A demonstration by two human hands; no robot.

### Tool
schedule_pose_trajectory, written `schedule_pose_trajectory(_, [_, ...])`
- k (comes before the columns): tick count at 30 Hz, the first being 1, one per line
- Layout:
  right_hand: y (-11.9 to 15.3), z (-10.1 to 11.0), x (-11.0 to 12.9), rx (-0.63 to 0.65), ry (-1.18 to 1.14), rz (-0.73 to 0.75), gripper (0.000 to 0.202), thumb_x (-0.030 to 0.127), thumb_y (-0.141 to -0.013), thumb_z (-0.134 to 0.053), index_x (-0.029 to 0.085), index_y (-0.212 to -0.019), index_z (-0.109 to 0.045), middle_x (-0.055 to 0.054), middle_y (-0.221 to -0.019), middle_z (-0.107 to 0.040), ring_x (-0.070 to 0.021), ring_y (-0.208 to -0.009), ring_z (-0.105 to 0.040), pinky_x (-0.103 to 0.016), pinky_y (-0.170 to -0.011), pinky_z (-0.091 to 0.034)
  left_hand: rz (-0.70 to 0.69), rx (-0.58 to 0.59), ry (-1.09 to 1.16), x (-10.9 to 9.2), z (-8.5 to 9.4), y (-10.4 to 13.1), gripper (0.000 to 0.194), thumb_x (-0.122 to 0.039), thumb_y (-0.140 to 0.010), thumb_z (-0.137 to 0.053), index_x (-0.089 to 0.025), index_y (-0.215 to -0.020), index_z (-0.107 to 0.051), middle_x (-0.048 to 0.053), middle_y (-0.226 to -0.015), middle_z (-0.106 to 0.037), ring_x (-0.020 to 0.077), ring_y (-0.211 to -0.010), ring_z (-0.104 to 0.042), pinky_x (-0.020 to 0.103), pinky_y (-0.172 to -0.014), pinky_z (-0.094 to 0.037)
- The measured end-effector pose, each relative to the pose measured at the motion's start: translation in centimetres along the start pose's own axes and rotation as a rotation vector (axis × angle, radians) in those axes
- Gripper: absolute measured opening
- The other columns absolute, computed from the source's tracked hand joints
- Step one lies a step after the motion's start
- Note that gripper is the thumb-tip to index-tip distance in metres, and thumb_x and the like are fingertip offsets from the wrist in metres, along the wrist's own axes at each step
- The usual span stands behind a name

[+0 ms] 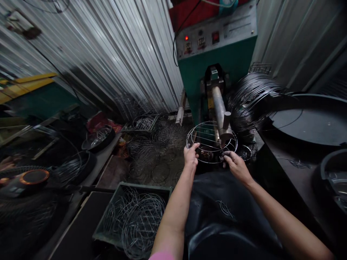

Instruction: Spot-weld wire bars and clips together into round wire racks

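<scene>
A round wire rack (206, 134), made of rings with straight wires across, is held nearly level beside a green welding machine (217, 61). My left hand (191, 154) is closed on the rack's near left rim, thumb on top. Fingers pinched, my right hand (233, 163) is at the near right rim, just below the tip of the machine's thick metal arm (221, 103). Whether it grips the rim or a small wire piece is hidden. A few short bent wires (224, 208) lie on the black apron (217, 191) over my lap.
A green crate (108, 216) of wire rings stands at lower left. To the right are a coil of wire (252, 95) and a large black pan (311, 122). More wire pieces fill a black bowl (97, 142) at left. A red light (186, 38) glows on the machine's panel.
</scene>
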State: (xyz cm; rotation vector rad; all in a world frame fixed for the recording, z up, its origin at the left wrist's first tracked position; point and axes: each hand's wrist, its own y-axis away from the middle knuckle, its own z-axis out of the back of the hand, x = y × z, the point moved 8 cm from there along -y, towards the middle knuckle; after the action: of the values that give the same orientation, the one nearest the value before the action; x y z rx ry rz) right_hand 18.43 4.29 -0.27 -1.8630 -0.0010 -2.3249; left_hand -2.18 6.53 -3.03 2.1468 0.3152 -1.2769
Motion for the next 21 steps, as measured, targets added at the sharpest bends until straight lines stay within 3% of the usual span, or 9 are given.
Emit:
schedule_pose_trajectory(7, [-0.31,0.11,-0.16,-0.024,-0.019,-0.012,0.022,0.038,-0.082,-0.045,0.018,-0.085,-0.054,-0.001,-0.069,-0.062,-0.0114,-0.049,-0.054,-0.027,-0.055,-0.045,0.037,-0.054,-0.035,0.49,-0.02,-0.29,0.047,-0.020,-0.047,-0.077,-0.017,-0.080,-0.044,-0.007,-0.058,-0.048,0.0022,-0.037,-0.037,0.015,-0.032,-0.014])
schedule_pose_trajectory(21, [-0.37,0.36,0.02,-0.071,0.068,0.022,0.022,0.037,-0.081,-0.042,0.019,-0.085,-0.053,-0.002,-0.069,-0.061,-0.0116,-0.047,-0.052,-0.026,-0.051,-0.044,0.037,-0.100,-0.039,0.94,0.21,0.01,0.040,-0.021,-0.048,-0.077,-0.016,-0.072,-0.045,-0.007,-0.054,-0.047,0.0035,-0.036,-0.038,0.015,-0.031,-0.016])
